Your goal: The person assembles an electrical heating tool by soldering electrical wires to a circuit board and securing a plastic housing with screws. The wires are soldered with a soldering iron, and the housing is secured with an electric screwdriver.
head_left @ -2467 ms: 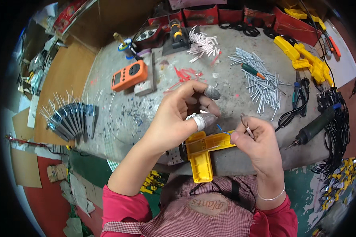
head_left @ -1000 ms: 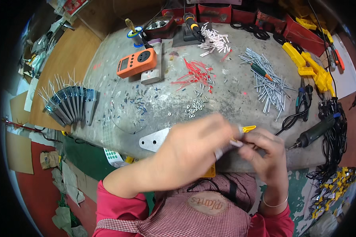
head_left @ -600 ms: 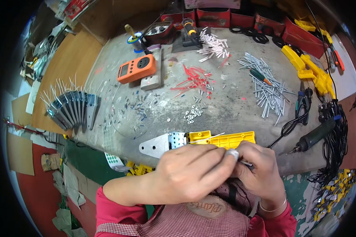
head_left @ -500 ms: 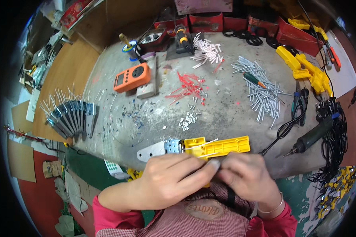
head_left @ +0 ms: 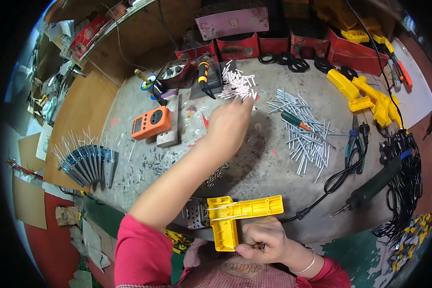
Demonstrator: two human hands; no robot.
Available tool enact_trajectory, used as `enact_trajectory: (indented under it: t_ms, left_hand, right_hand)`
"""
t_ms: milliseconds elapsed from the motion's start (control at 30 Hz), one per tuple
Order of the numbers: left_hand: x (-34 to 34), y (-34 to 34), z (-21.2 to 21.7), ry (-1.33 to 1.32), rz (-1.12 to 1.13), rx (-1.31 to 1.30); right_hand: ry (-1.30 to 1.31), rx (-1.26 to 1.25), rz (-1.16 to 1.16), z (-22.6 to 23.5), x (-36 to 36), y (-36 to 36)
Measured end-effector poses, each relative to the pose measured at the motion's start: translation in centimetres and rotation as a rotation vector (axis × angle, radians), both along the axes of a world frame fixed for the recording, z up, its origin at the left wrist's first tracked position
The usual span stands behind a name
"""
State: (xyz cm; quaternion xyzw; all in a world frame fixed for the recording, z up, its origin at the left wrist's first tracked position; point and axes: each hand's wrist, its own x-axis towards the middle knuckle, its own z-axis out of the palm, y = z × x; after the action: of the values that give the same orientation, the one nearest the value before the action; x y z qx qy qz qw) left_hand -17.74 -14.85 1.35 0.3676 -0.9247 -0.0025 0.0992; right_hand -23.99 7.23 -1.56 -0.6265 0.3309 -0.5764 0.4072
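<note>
My left hand (head_left: 229, 124) reaches over the bench to a pile of short white tubes (head_left: 237, 84). Its fingers are bent together at the pile's near edge; their tips, and whatever they pinch, are hidden. Close to me, my right hand (head_left: 268, 240) is closed, and a small dark bit shows between thumb and fingers. A black power cord (head_left: 303, 213) runs in behind those fingers. Beside this hand lies an open yellow plastic housing half (head_left: 224, 235), T-shaped, with two white-sleeved wires (head_left: 228, 217) across it. A perforated metal piece (head_left: 195, 213) joins its left side.
Long metallic rods (head_left: 305, 139) lie heaped at centre right with a green-handled tool (head_left: 295, 120) on top. An orange multimeter (head_left: 151, 122) and a soldering iron (head_left: 204, 74) stand left and back. Grey metal parts (head_left: 89, 165) fan out left; a dark power tool (head_left: 374, 182) lies right.
My left hand has left the yellow housing and gone forward to the white tubes. My right hand has moved down and slightly left; the housing now shows more fully, shifted left and nearer.
</note>
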Motion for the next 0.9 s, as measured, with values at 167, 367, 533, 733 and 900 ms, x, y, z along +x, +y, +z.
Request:
enact_trajectory:
  t_ms: [167,367,533,733,900]
  left_hand:
    - [-5.6,-4.7,-2.4,0.086,0.144,-0.061]
    - [-2.9,-2.6,0.3,0.355,-0.028,0.381]
    - [3.5,5.7,4.9,0.976,-0.017,0.916]
    - [8.0,13.5,4.4,1.310,0.045,1.002]
    - [9.7,15.7,3.0,1.339,0.045,1.008]
  right_hand:
    - [0.008,-0.049,-0.005,-0.2,0.2,-0.1]
    - [0.033,-0.057,-0.027,-0.3,-0.1,-0.1]
    - [-0.045,0.024,-0.180,0.0,0.4,0.5]
    - [-0.361,0.314,-0.448,2.8,2.8,-0.1]
    - [-0.311,0.250,-0.488,3.3,3.0,-0.1]
